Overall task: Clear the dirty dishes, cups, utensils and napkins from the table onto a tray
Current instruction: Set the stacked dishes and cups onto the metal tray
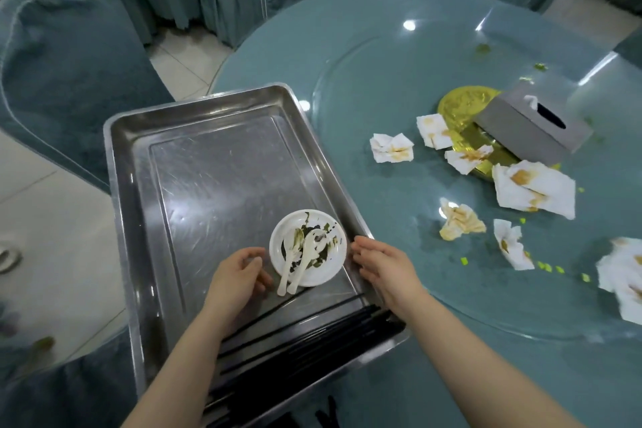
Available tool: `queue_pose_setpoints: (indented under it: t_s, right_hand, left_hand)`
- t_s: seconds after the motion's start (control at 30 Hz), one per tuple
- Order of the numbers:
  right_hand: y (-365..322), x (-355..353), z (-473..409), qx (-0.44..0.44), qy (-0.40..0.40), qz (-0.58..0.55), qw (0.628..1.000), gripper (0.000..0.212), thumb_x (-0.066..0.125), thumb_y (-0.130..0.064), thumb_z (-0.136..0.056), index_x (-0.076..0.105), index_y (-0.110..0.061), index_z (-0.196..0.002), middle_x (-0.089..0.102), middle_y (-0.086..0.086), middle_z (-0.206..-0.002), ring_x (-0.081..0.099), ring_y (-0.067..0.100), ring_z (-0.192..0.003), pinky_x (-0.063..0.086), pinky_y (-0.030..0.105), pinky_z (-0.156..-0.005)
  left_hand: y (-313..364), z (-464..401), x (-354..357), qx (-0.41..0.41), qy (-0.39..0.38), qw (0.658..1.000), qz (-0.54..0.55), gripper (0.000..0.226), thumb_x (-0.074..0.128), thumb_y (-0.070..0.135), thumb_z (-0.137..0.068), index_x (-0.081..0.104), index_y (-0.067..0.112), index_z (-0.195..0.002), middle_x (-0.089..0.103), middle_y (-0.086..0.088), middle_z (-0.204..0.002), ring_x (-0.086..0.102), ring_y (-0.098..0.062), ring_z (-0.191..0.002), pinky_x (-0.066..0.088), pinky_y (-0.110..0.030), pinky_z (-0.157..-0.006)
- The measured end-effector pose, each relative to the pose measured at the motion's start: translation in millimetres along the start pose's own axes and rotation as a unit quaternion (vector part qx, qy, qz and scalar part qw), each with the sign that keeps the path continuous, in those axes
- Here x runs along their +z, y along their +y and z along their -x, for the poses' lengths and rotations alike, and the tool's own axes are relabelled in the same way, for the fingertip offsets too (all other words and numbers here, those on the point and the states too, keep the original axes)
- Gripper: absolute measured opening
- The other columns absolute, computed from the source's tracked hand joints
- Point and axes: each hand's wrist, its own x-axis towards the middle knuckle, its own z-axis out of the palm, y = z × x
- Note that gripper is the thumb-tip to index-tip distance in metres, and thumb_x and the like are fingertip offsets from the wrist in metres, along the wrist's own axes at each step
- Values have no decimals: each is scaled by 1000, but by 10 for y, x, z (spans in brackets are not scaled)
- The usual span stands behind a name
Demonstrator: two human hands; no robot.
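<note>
- Round table (399, 45), teal with a glossy glass top, is seen filling the right half of the frame; a clear turntable disc (347, 80) is laid over its centre.
- Steel tray (208, 156) is set at lower centre-left, overhanging the table's left edge; the rectangular pan is scratched and mostly bare.
- Chair covers (69, 80) in teal fabric are seen at left and along the top edge.
- Grey tissue box (521, 128) is placed at right of centre, on top of a gold disc (462, 104).
- Black chopsticks (305, 340) are piled along the tray's near end, at the bottom of the frame.
- Used napkins (535, 189), white with brown stains, are scattered on the glass at right, crumpled; none are on the tray.
- White plate (333, 264), small and smeared with dark green residue, is placed on the tray's near right part.
- Two white spoons (305, 261) are laid in the plate, handles hanging over its near rim.
- Left hand (239, 274) is held just left of the plate, fingers loosely curled, nothing gripped.
- Right hand (382, 264) is held over the tray's right rim, just right of the plate, fingers together and extended, nothing gripped.
- Green food scraps (545, 266) are dotted over the glass at right.
</note>
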Motion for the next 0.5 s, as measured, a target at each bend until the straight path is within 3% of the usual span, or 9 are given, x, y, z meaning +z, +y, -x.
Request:
queue_pose_setpoints:
  t_s: [0.13,0.2,0.37,0.5]
  right_hand:
    - [-22,-174,151,-5,-12,-68,998,23,52,-9,-93,69,-21,-105,71,-1,-111,64,16,-106,49,28,-86]
    - [-33,-273,252,-12,-12,-101,995,23,52,-9,-94,68,-18,-107,71,1,-111,65,18,-105,49,29,-84]
    - [1,-662,580,-42,11,-179,983,23,50,-11,-94,66,-15,-110,72,4,-109,65,20,-103,50,31,-84]
    - [125,-1148,955,-74,57,-218,971,24,49,-12,-95,65,-16,-112,72,3,-110,65,20,-104,47,31,-85]
  left_hand:
    - [216,154,-4,46,17,999,-14,24,46,7,-93,62,24,-101,70,-4,-65,59,-13,-52,50,-31,-59]
    - [357,262,36,70,6,998,-6,24,46,6,-94,62,22,-103,70,-5,-70,60,-12,-54,50,-26,-57]
    - [773,584,335,143,-73,987,-6,26,47,6,-94,65,24,-99,73,1,-75,64,-11,-64,49,-24,-65]
    - [1022,802,757,195,-147,969,-30,26,46,1,-95,64,19,-102,73,0,-79,63,-2,-61,47,-11,-59]
